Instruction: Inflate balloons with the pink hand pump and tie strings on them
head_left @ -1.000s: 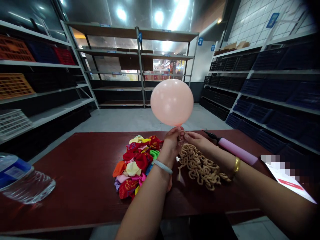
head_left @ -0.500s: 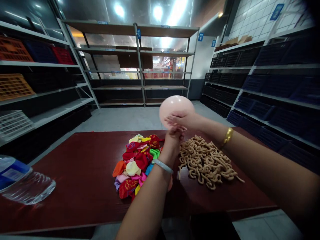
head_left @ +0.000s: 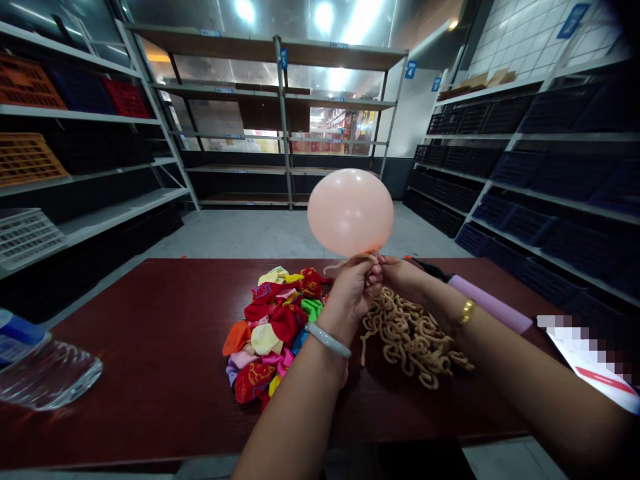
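Observation:
An inflated pale pink balloon [head_left: 350, 212] stands upright above my two hands, its neck down at my fingers. My left hand [head_left: 357, 285] is closed around the neck, which the fingers mostly hide. Across the top of this hand lies a tan cord [head_left: 345, 263], one loose end pointing left. My right hand [head_left: 395, 270] is closed against the left one, its fingertips pinching the cord by the neck; the exact grip is partly hidden. Left of my forearms lies a pile of colourful uninflated balloons [head_left: 267, 337]. Under the right forearm is a heap of tan cords [head_left: 407, 333].
A clear plastic bottle [head_left: 55, 370] lies at the left of the dark red table [head_left: 150, 360]. To the right are a purple cylinder [head_left: 493, 303] and a white and red item [head_left: 595, 367], partly blurred out. Shelves with crates [head_left: 530, 173] stand around.
The balloon has risen slightly above my hands and shows whole. My right hand has come down from in front of it to its neck. A cord now shows across my left hand.

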A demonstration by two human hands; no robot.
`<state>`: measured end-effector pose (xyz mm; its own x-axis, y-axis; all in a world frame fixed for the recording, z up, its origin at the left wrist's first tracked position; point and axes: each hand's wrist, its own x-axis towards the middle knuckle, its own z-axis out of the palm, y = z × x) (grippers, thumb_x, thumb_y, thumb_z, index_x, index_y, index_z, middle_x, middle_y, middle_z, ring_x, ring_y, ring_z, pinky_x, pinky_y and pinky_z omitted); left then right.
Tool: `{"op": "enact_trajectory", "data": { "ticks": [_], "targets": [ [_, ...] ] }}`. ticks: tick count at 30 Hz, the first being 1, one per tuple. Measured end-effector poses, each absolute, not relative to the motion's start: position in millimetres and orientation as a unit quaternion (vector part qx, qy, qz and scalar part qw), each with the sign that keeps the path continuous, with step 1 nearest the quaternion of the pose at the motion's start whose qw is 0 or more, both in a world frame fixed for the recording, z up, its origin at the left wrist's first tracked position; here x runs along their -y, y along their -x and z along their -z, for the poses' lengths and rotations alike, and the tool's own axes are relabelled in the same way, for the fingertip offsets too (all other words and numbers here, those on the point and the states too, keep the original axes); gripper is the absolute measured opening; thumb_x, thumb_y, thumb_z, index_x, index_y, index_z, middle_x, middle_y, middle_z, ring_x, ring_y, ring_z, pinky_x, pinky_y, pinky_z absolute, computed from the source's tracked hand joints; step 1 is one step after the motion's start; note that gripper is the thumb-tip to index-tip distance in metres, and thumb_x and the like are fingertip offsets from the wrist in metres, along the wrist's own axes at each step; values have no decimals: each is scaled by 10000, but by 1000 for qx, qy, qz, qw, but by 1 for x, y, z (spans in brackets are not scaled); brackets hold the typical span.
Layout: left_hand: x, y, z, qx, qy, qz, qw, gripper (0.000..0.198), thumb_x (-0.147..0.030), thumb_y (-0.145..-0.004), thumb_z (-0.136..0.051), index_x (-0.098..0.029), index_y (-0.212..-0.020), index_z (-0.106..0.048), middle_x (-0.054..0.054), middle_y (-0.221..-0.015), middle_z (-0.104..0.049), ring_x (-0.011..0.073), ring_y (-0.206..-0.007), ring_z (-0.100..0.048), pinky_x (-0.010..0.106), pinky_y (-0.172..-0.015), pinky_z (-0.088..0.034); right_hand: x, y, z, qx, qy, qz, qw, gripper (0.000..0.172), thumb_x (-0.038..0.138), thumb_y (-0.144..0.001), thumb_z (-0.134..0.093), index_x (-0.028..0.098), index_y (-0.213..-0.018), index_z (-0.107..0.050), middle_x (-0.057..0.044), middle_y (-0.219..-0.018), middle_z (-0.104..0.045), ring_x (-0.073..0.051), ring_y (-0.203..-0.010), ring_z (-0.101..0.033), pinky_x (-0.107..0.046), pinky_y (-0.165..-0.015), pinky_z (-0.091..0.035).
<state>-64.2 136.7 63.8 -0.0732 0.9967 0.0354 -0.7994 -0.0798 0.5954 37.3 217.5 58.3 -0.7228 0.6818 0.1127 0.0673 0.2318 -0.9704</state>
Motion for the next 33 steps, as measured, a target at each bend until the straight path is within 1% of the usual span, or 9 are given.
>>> {"op": "enact_trajectory", "data": {
  "ticks": [5, 10, 14, 18, 22, 24, 27, 29, 33],
  "targets": [
    [-132, 71, -71, -143, -169, -674, 705, 90, -53, -706, -647, -100, -745, -580, -55, -556, -422, 3, -414, -353, 100, -364, -203, -222, -14, -52, 652, 178, -704, 218, 272, 409, -649, -728, 217, -769, -577, 40, -602, -560, -117, -558, -552, -278, -561, -530],
    [-131, 78, -70, -117, -145, -640, 746, 61, -36, -766, -596, -92, -779, -575, -42, -591, -432, 1, -425, -374, 89, -366, -214, -224, -23, -57, 599, 156, -749, 237, 323, 290, -635, -813, 224, -735, -513, 67, -676, -579, -86, -600, -590, -241, -626, -546],
    [-134, 80, -67, -149, -157, -648, 731, 71, -33, -747, -603, -94, -767, -573, -50, -585, -417, 3, -428, -368, 98, -373, -202, -228, -37, -63, 582, 173, -755, 246, 243, 312, -711, -778, 202, -826, -594, 11, -783, -650, -124, -711, -646, -283, -713, -554],
    [-140, 82, -60, -241, -210, -695, 644, 92, -92, -705, -668, -104, -752, -589, -52, -569, -434, 11, -432, -351, 126, -396, -191, -229, -47, -60, 626, 226, -693, 278, 265, 431, -799, -672, 186, -891, -630, -35, -848, -676, -155, -750, -627, -315, -722, -518],
    [-151, 84, -48, -443, -273, -745, 416, 285, -314, -766, -692, -136, -598, -547, -44, -490, -445, 35, -406, -321, 182, -414, -205, -216, -48, -55, 723, 260, -552, 324, 225, 419, -832, -637, 197, -804, -618, -1, -752, -638, -143, -705, -565, -283, -678, -447],
    [-156, 85, -44, -491, -294, -743, 347, 361, -384, -782, -678, -145, -554, -531, -39, -474, -451, 50, -418, -346, 201, -441, -246, -208, -48, -56, 791, 258, -439, 340, 219, 408, -866, -587, 203, -802, -631, -10, -759, -644, -154, -717, -561, -285, -676, -427],
    [-159, 82, -42, -467, -315, -750, 347, 372, -411, -782, -679, -142, -559, -549, -23, -522, -494, 63, -472, -401, 205, -488, -290, -203, -52, -56, 840, 236, -314, 375, 230, 394, -898, -526, 208, -815, -633, -34, -771, -648, -176, -741, -568, -299, -698, -415],
    [-158, 78, -43, -443, -317, -750, 375, 338, -405, -781, -684, -135, -603, -582, -24, -542, -496, 56, -477, -385, 197, -487, -277, -207, -56, -53, 839, 257, -260, 403, 268, 410, -914, -492, 207, -803, -628, -56, -779, -646, -195, -767, -571, -312, -721, -408],
    [-155, 66, -48, -437, -311, -731, 422, 270, -372, -774, -688, -133, -678, -605, -41, -541, -468, 39, -443, -319, 189, -451, -215, -218, -61, -44, 794, 329, -319, 399, 393, 501, -935, -422, 198, -813, -641, -82, -835, -681, -216, -812, -604, -330, -751, -422]
  ]
}}
